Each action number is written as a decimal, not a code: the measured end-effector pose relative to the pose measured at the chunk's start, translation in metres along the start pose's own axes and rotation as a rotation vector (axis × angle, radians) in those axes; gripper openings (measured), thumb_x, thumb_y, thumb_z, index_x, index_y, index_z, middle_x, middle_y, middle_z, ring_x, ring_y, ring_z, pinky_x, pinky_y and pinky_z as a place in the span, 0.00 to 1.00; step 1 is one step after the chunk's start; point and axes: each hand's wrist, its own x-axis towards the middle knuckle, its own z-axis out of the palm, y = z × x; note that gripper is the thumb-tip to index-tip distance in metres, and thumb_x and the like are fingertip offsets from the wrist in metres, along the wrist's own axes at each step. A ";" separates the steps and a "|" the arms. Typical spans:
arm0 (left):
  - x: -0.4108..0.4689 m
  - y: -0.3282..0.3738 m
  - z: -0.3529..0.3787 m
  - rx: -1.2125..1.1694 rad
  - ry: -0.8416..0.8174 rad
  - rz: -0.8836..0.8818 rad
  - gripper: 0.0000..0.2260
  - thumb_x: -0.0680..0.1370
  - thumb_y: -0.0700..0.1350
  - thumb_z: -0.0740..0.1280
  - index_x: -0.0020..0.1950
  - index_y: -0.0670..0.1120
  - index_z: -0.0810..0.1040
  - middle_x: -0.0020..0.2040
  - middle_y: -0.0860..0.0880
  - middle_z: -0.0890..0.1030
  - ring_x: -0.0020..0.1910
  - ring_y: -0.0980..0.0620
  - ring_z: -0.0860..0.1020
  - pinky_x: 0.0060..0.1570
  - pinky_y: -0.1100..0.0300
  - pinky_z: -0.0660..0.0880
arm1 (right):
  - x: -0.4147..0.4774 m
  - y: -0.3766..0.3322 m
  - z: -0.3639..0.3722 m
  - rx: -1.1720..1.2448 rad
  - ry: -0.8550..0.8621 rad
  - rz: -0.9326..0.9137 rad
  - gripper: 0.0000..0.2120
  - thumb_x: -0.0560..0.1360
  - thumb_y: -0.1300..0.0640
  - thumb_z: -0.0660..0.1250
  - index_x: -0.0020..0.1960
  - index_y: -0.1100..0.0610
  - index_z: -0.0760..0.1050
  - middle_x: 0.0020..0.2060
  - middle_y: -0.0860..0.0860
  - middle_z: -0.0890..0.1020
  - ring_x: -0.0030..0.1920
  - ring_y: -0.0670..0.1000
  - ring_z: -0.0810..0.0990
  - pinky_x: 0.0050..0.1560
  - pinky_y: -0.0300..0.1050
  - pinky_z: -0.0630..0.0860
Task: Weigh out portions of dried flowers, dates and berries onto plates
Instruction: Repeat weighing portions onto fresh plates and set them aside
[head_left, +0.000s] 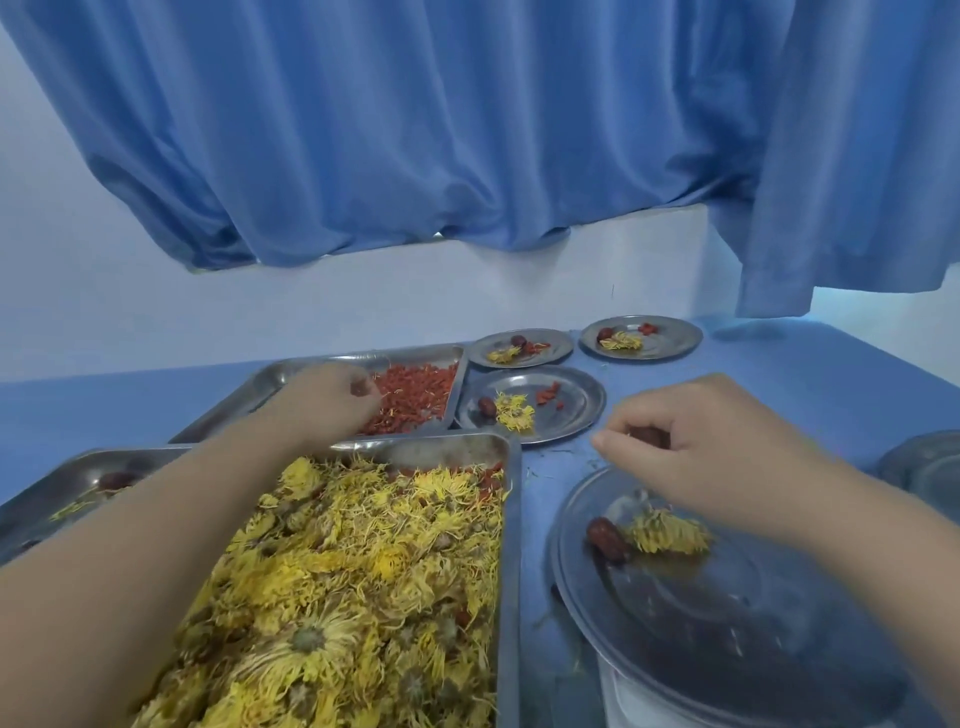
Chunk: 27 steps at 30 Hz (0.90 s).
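Over the berries (415, 395), left hand (327, 400) reaches (fingers curled).

Your flower tray (511, 519) sits nearest you, heaped with dried yellow flowers (353, 571), a few red berries mixed in at its far right corner. Behind it, touching, the berry tray (322, 364) holds red berries (415, 395) in its right part. A third tray (62, 467) at left holds a date (115, 480) and some petals. The near plate (675, 649) carries one date (605, 538) touching one flower (667, 532). Three far plates (582, 400) (561, 345) (685, 338) each hold a date, a flower and berries.
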 end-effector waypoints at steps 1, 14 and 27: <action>0.010 -0.007 0.001 0.100 -0.004 0.006 0.09 0.79 0.48 0.62 0.45 0.48 0.80 0.45 0.48 0.83 0.43 0.48 0.80 0.47 0.52 0.77 | -0.001 0.004 -0.002 -0.017 -0.006 0.011 0.11 0.71 0.39 0.59 0.35 0.41 0.75 0.26 0.42 0.76 0.26 0.43 0.72 0.29 0.43 0.70; 0.086 -0.008 0.048 0.403 -0.272 0.002 0.12 0.81 0.53 0.61 0.56 0.49 0.81 0.56 0.49 0.81 0.52 0.50 0.77 0.52 0.55 0.72 | -0.001 0.029 -0.009 -0.096 -0.032 0.056 0.15 0.71 0.39 0.58 0.37 0.48 0.75 0.28 0.43 0.76 0.30 0.47 0.73 0.32 0.49 0.73; 0.105 -0.017 0.057 0.193 -0.528 -0.135 0.13 0.74 0.60 0.70 0.45 0.51 0.84 0.40 0.49 0.83 0.34 0.49 0.78 0.38 0.57 0.78 | -0.001 0.029 -0.002 -0.211 -0.053 -0.024 0.19 0.71 0.37 0.53 0.39 0.49 0.75 0.30 0.45 0.77 0.33 0.46 0.74 0.30 0.46 0.73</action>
